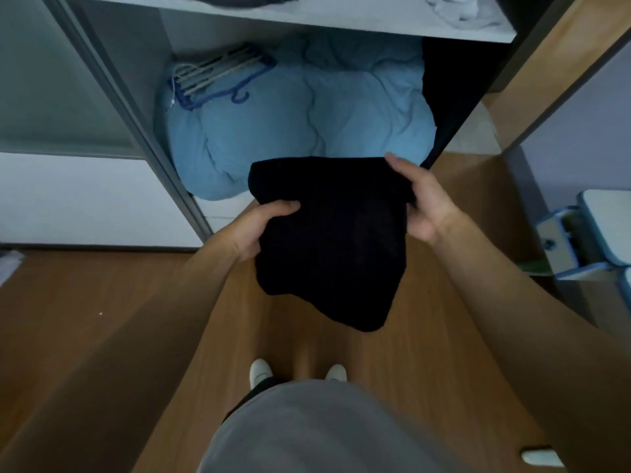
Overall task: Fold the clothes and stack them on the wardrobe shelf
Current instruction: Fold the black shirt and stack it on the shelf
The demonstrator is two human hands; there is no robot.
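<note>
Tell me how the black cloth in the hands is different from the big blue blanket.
The black folded garment is dark and flat; the blue duvet is light and puffy. The left hand and right hand hold the garment up; the duvet lies in the wardrobe. The garment looks smaller than the duvet. Both are soft fabric.

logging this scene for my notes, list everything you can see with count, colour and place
black garment: one, black, held before the wardrobe
duvet: one, light blue, lower wardrobe compartment
hangers: bundle, blue and white, on the duvet's left
shelf: one, white, above the duvet
white cloth: one, white, shelf's right end
shoes: two, white, bottom of view
left hand: one, gripping the garment's left edge
right hand: one, gripping its right edge
</note>
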